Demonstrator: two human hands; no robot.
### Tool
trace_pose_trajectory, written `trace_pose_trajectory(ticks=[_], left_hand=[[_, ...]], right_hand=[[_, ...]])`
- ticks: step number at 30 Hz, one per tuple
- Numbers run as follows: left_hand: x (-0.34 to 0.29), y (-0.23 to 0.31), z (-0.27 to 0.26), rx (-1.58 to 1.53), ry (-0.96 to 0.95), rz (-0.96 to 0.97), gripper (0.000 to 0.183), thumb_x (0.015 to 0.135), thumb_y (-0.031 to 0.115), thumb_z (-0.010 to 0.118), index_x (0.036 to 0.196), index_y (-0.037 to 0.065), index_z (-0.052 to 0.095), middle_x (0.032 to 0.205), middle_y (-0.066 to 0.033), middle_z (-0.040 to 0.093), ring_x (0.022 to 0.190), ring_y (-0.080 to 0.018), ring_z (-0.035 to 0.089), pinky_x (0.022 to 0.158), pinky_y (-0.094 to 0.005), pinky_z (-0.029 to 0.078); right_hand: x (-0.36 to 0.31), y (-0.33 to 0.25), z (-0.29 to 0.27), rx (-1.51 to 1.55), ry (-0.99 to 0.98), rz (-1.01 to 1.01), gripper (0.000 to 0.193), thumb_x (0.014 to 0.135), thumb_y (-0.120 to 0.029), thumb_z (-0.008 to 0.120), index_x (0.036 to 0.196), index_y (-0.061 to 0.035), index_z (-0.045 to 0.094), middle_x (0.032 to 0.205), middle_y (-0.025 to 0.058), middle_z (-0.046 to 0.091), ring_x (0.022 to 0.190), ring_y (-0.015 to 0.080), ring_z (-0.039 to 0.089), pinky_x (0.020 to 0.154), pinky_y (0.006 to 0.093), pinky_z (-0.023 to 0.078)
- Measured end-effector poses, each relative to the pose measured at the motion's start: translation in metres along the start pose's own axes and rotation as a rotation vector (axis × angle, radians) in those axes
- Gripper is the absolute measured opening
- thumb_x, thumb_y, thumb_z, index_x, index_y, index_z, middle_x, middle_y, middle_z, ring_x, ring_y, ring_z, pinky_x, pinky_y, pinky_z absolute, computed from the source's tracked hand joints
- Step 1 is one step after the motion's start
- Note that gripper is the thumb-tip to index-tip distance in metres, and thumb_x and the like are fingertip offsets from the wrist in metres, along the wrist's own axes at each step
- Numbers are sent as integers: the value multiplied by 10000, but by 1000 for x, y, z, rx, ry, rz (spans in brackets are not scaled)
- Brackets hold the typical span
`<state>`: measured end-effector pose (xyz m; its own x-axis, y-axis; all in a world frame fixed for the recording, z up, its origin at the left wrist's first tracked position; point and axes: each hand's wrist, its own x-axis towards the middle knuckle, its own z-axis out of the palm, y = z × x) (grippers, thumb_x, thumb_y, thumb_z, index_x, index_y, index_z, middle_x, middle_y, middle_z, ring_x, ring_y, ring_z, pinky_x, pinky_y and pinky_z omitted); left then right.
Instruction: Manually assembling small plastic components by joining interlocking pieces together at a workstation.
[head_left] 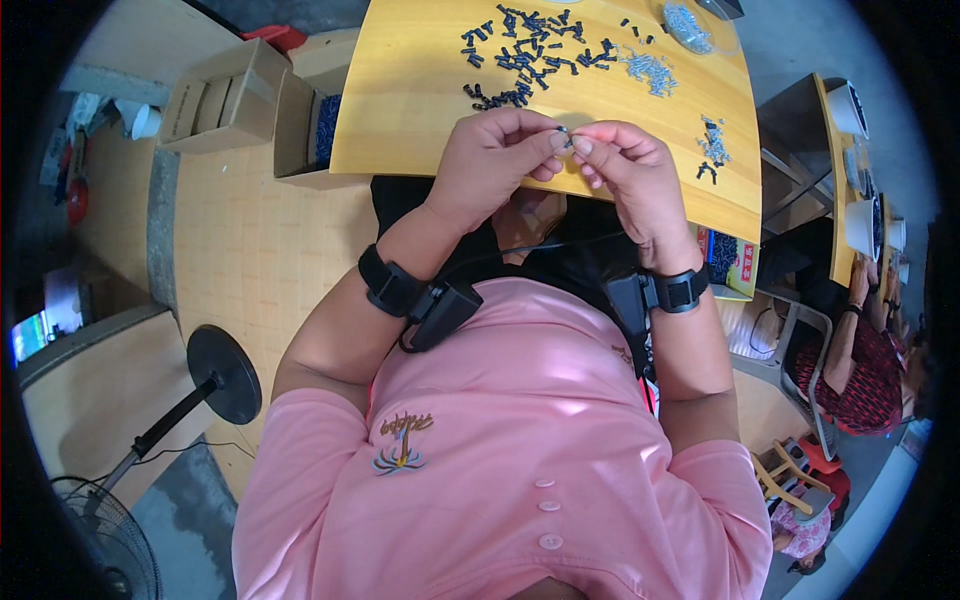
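Note:
My left hand and my right hand meet over the near edge of the wooden table. Thumb and forefinger of each are pinched together, fingertip to fingertip. Between them shows a tiny dark piece, mostly covered by the fingertips; its exact kind cannot be made out. Beyond the hands lies a loose spread of small black parts. A heap of small silvery pieces is to their right. Nearer my right hand is a smaller mixed group of silvery and black pieces.
A round clear dish of silvery pieces stands at the far right of the table. Left of the table are cardboard boxes, one holding dark parts. A fan stands lower left. Another person sits at a table on the right.

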<state>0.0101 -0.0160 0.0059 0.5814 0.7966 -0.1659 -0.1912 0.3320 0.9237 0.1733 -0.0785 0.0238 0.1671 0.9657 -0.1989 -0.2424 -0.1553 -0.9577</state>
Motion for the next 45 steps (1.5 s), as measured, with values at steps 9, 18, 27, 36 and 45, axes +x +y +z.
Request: trace_pose_trajectory(ticks=[9, 18, 27, 36, 45], left_hand=[[-1, 3, -1, -7, -73, -69, 206, 867, 143, 601, 1010, -5, 598, 838, -59, 644, 695, -95, 609, 625, -228, 541], [-4, 4, 0, -9, -101, -88, 204, 873, 145, 593, 1008, -7, 596, 838, -64, 647, 690, -92, 607, 600, -203, 514], [-5, 1, -3, -61, -152, -117, 180, 881, 161, 580, 984, 15, 605, 826, -51, 646, 672, -80, 599, 591, -181, 477], [-4, 4, -8, -276, -216, -195, 169, 882, 127, 567, 989, 3, 607, 812, -48, 625, 653, -85, 569, 611, -196, 482], [-4, 9, -9, -350, -241, -226, 164, 879, 128, 566, 958, -10, 607, 803, -41, 612, 644, -81, 558, 606, -196, 476]], right_hand=[[-1, -15, 0, -236, 92, -179, 148, 801, -70, 671, 937, -10, 677, 723, -17, 619, 610, 19, 500, 565, 148, 399], [-4, -15, 3, -356, 68, -243, 135, 794, -55, 675, 924, -20, 685, 785, -22, 616, 699, 36, 516, 635, 164, 413], [-5, -17, 2, -419, 4, -311, 138, 798, -14, 647, 932, -1, 675, 837, 37, 616, 782, 94, 559, 694, 202, 431], [-5, -14, 4, -343, -44, -356, 153, 801, 7, 633, 950, 2, 667, 860, 44, 613, 790, 99, 558, 695, 198, 431], [-2, -11, 5, -357, -80, -413, 166, 790, 19, 639, 953, 3, 667, 870, 51, 616, 785, 102, 555, 681, 198, 430]])
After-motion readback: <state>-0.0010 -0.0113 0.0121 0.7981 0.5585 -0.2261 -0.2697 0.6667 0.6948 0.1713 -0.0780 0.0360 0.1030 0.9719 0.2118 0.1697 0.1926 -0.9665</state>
